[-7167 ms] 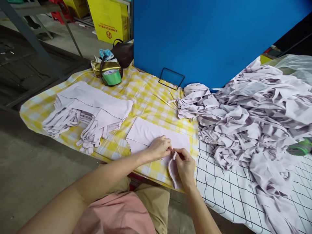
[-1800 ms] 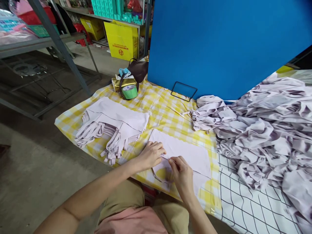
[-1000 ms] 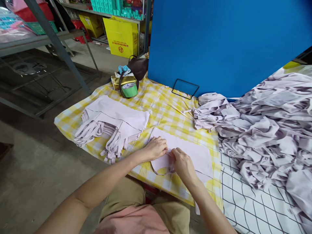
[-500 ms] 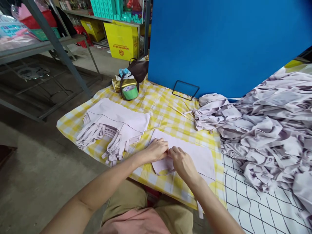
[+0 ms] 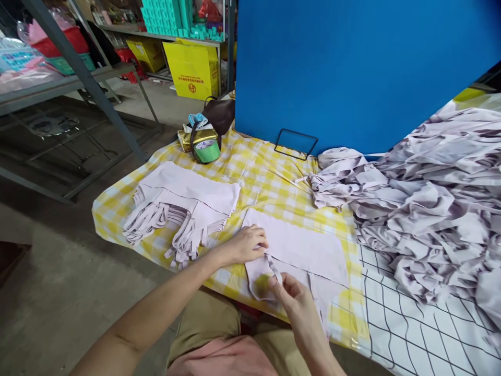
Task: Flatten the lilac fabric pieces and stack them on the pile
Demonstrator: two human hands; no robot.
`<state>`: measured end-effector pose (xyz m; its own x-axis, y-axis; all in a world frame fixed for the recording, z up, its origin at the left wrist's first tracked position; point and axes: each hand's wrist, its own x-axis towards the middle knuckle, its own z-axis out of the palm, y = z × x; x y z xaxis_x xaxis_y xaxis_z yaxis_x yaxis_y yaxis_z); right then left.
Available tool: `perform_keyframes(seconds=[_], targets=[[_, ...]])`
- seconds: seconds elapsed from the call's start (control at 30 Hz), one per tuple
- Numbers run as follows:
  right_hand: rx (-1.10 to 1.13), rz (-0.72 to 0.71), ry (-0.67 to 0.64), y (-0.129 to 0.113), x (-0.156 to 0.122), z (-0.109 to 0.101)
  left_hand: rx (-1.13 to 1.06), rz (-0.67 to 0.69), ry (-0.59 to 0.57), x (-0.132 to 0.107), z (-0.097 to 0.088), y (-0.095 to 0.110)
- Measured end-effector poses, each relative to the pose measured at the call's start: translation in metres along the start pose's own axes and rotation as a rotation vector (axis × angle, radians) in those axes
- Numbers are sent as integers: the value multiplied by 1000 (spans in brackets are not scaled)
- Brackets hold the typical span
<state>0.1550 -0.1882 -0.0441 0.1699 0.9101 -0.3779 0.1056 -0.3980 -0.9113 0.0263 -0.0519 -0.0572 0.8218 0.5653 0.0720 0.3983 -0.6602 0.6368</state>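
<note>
A pale lilac garment piece (image 5: 309, 245) with narrow straps lies flat on the yellow checked cloth (image 5: 270, 172) in front of me. My right hand (image 5: 293, 295) pinches one of its straps (image 5: 275, 269) between thumb and fingers, near the table's front edge. At the other end of that strap, my left hand (image 5: 248, 244) rests on the piece with its fingers bent together; whether it grips the fabric there is hidden. To the left lies a neat stack of matching pieces (image 5: 188, 185), their straps hanging toward me.
A large heap of crumpled lilac pieces (image 5: 430, 219) covers the right side, over a white grid-patterned cloth (image 5: 407, 324). Behind stand a blue board (image 5: 352, 73) and a black wire frame (image 5: 296, 144). Green tape (image 5: 207, 151) sits at the back left, near a dark bag (image 5: 219, 115).
My right hand has drawn back toward me, away from my left hand, pulling a strap out. My left hand has stayed nearly in place on the garment piece.
</note>
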Motion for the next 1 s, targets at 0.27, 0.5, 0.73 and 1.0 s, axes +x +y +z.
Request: perform_keyframes(seconds=[0.27,0.5,0.73,1.0], targets=[[383,174,194,34,-57,39,-29,-63,95,-6,4,6],[1045,472,19,75,-63,78,109,-88,90,-11,16,13],[1138,423,-32,78,-61,75,195,-123,28,-16,25,12],[1157,397,-22,85,-59,74,379,-83,-104,-19,32,7]])
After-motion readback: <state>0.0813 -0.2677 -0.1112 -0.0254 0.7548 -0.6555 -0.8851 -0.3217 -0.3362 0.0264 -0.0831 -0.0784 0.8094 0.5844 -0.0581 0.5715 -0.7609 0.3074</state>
